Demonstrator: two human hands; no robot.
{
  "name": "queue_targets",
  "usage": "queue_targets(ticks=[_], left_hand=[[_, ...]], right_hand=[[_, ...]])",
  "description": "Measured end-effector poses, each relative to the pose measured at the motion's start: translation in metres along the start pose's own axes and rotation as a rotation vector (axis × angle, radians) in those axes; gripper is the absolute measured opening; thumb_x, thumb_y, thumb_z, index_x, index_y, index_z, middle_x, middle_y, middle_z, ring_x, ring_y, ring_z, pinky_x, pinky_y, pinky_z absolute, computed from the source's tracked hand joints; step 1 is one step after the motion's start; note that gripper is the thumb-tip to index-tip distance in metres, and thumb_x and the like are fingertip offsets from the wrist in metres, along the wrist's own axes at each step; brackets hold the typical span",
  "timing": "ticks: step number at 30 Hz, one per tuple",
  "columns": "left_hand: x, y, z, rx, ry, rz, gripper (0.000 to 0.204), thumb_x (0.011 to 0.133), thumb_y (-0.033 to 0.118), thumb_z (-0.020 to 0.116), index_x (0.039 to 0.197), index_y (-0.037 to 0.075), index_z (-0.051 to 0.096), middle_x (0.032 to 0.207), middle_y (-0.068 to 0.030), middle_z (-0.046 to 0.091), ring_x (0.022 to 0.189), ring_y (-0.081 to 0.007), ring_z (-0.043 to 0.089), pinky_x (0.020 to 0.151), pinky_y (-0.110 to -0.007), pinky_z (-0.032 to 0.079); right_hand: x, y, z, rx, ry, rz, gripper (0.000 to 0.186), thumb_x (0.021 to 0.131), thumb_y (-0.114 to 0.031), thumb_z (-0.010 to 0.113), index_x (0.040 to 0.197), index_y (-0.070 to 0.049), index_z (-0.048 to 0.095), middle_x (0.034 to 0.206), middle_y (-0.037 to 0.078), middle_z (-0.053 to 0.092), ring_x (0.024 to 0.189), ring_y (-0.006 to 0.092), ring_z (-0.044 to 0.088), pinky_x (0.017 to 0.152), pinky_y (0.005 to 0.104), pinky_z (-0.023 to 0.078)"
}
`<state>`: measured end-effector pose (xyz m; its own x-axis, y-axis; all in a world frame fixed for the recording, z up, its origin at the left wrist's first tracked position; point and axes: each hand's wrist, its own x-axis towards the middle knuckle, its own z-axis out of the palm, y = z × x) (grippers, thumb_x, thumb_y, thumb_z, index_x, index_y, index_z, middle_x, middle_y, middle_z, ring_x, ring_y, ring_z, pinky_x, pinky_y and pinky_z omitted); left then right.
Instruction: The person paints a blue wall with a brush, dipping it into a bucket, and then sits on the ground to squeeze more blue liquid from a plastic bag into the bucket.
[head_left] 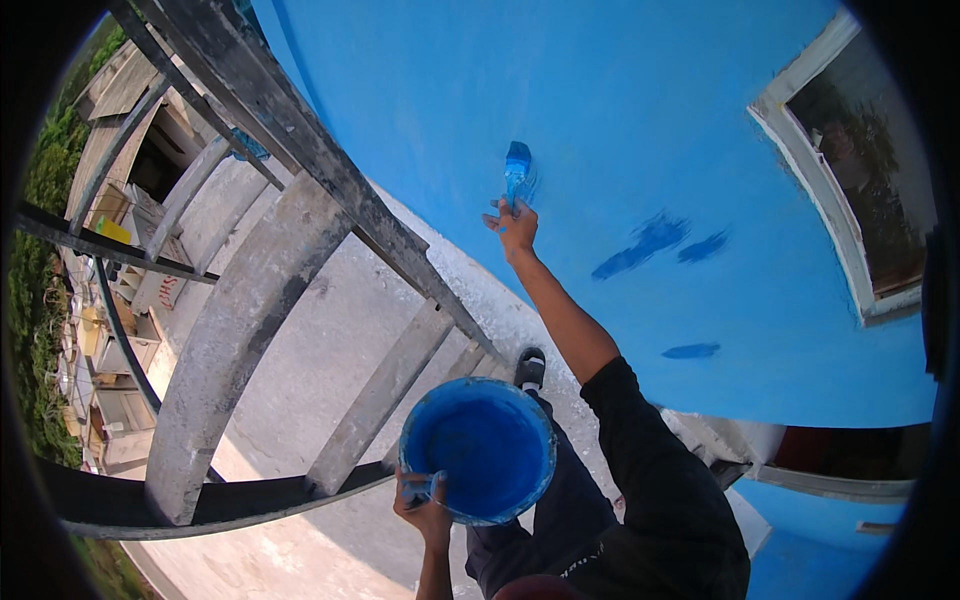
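I have my right hand [516,226] closed on the handle of a paintbrush [516,160], its blue bristles against the light blue wall [640,120], with fresh paint beside them. Darker blue strokes [644,246] mark the wall farther right. In the lower middle, my left hand [425,510] grips the rim of a round bucket [478,450] with dark blue paint inside, held over my legs.
A curved grey staircase or scaffold [230,320] with open steps runs along the left. Below are a concrete floor [310,330], stacked items and greenery. A white-framed window [810,160] sits at the right, another opening at lower right. My sandalled foot [530,370] rests on a ledge.
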<state>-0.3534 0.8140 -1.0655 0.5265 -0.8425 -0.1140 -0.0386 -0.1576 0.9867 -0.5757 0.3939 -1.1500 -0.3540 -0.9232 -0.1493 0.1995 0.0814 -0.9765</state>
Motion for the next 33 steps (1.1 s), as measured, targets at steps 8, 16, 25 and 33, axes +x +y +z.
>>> queue_targets(ticks=[8,16,25,33], left_hand=[[0.000,0.011,-0.005,-0.002,0.009,0.037,0.020,0.079,0.011,0.079,0.083,-0.001,0.064,0.075,-0.0020,0.063,0.069,-0.0099,0.055,0.073,-0.024,0.045],[-0.006,0.023,-0.024,-0.047,0.057,0.025,0.019,0.079,0.009,0.079,0.078,0.000,0.063,0.092,-0.0055,0.065,0.080,-0.0136,0.058,0.078,-0.028,0.046],[-0.005,0.073,-0.065,-0.043,0.020,0.048,0.020,0.078,0.010,0.081,0.077,0.000,0.063,0.090,-0.0062,0.064,0.081,-0.0137,0.058,0.078,-0.029,0.046],[-0.009,0.102,-0.108,-0.086,0.063,0.033,0.033,0.081,0.017,0.081,0.099,0.000,0.059,0.104,-0.0130,0.064,0.096,-0.0206,0.062,0.087,-0.034,0.049]], right_hand=[[-0.003,0.036,0.003,0.109,0.198,0.462,0.031,0.099,-0.008,0.053,0.123,0.013,0.050,0.124,0.025,0.057,0.097,0.0396,0.067,0.082,0.0432,0.064],[-0.095,-0.031,0.011,0.120,-0.265,0.072,0.040,0.102,-0.023,0.053,0.128,0.007,0.049,0.111,0.018,0.064,0.096,0.0295,0.069,0.079,0.0379,0.060],[-0.180,-0.024,0.041,0.026,-0.260,0.008,0.030,0.105,-0.026,0.044,0.109,0.001,0.056,0.091,0.006,0.063,0.071,0.0106,0.049,0.066,0.0298,0.040],[-0.150,0.016,0.046,0.140,-0.180,-0.141,0.026,0.102,-0.021,0.049,0.101,0.004,0.057,0.087,0.007,0.054,0.079,0.0150,0.051,0.074,0.0325,0.043]])
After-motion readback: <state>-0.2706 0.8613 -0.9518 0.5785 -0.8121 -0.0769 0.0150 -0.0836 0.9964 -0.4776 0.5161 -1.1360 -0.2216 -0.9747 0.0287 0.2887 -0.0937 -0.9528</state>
